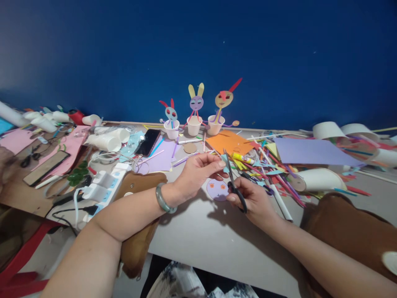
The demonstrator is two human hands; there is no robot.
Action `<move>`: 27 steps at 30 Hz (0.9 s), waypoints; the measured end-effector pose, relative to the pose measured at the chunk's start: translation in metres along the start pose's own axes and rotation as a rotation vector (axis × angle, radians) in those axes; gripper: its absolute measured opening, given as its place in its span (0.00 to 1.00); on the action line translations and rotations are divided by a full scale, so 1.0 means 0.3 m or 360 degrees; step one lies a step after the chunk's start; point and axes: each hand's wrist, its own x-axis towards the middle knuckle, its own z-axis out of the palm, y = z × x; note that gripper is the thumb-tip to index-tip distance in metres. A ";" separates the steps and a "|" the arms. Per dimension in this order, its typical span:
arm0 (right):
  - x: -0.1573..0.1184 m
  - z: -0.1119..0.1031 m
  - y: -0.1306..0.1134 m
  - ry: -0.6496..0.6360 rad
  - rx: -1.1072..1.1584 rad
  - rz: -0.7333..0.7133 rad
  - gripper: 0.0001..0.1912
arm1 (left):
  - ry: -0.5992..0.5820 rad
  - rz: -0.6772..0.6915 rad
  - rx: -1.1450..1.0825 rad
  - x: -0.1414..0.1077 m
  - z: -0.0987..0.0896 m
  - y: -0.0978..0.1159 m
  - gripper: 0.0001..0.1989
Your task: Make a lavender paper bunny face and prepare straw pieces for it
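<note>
My left hand (201, 171), with a bracelet at its wrist, pinches a small piece of light blue paper (225, 162) between thumb and fingers. My right hand (252, 196) is closed on black-handled scissors (235, 188), whose blades point up and lie at the edge of the blue paper. Beneath both hands, a round purple paper face (216, 191) with orange eyes and a small drawn mouth lies on the table. Behind them stand three paper-cup figures: a pale-faced one (171, 114), a purple-faced one with yellow ears (196, 102) and a tan-faced one (223, 99).
An orange sheet (228, 142), a glue stick (242, 158) and many coloured sticks lie beyond my hands. On the left are a phone (148, 142), a power strip (113, 186) and stacked paper cups (107, 142). A purple sheet (313, 151) and a white cup stack (322, 180) are at right.
</note>
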 end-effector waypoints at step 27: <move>-0.005 -0.005 -0.015 0.0016 -0.0029 0.0029 0.30 | -0.0010 0.0085 0.0072 -0.011 0.003 0.014 0.22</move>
